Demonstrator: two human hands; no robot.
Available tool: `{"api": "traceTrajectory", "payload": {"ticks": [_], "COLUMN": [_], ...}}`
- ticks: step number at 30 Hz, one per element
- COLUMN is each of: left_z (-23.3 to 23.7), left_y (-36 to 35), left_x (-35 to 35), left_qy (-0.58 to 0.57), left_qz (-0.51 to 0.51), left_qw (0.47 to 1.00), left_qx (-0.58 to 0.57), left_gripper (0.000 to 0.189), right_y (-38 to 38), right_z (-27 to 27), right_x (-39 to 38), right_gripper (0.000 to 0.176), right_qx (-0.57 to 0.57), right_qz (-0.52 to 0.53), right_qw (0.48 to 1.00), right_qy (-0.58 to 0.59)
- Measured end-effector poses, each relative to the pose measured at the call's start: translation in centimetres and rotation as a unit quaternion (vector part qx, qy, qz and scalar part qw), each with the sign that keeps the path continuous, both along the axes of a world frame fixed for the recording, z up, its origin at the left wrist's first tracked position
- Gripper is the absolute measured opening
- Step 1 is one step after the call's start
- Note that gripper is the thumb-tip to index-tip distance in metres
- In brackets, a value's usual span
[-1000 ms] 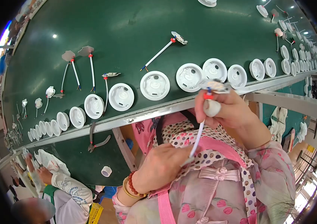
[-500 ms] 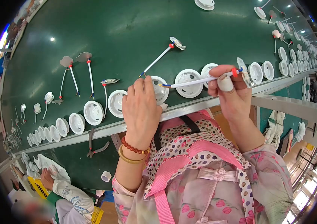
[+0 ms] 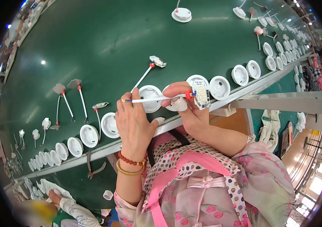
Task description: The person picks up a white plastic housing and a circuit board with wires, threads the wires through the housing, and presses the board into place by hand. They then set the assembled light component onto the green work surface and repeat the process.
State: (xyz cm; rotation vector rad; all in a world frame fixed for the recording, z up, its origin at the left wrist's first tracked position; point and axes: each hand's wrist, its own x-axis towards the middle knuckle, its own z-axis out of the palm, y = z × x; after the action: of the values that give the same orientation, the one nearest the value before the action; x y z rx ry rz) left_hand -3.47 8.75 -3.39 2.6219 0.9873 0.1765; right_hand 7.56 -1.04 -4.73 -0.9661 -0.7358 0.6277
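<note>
My right hand (image 3: 194,113) pinches a white cable (image 3: 151,100) near its red ring, between a taped thumb and the fingers. At the cable's right end a white LED board (image 3: 202,94) faces up; its bare-wire left end lies over my left fingers. My left hand (image 3: 134,121) is palm down at the table's front edge, thumb apart from the fingers, nothing visible in it. A second cable with a board (image 3: 158,61) lies behind, its lower end at my left fingertips. White round cups (image 3: 150,99) stand beside and between the hands.
A row of white cups (image 3: 89,136) lines the metal edge (image 3: 106,150) of the green table (image 3: 104,45). More cabled boards (image 3: 79,84) lie at the left. Pliers (image 3: 89,170) and a tape roll (image 3: 108,195) are below. A co-worker's sleeve (image 3: 78,212) shows at lower left.
My right hand has moved left and turned the board's LED face into view. The cable's bare end now crosses my left fingers. The whole view has shifted.
</note>
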Motion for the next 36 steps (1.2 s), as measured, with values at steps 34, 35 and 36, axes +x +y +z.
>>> {"api": "traceTrajectory", "payload": {"ticks": [34, 35, 36], "left_z": [1.7, 1.9, 2.2], "left_y": [-1.4, -1.5, -1.6], "left_x": [-6.6, -6.6, -6.5], "left_qy": [-0.408, -0.412, -0.416], "left_qz": [-0.001, 0.005, 0.01], "left_qw": [0.849, 0.85, 0.851], "left_qx": [-0.337, -0.33, -0.322], "left_gripper": [0.086, 0.082, 0.079], "right_y": [-0.9, -1.0, -1.0], "right_z": [6.3, 6.7, 6.9], "right_x": [0.5, 0.5, 0.2], "right_gripper": [0.025, 0.026, 0.028], "right_qx": [0.031, 0.026, 0.017], "right_qz": [0.036, 0.04, 0.044], "right_qw": [0.954, 0.948, 0.94], "right_qy": [-0.295, -0.316, -0.338]}}
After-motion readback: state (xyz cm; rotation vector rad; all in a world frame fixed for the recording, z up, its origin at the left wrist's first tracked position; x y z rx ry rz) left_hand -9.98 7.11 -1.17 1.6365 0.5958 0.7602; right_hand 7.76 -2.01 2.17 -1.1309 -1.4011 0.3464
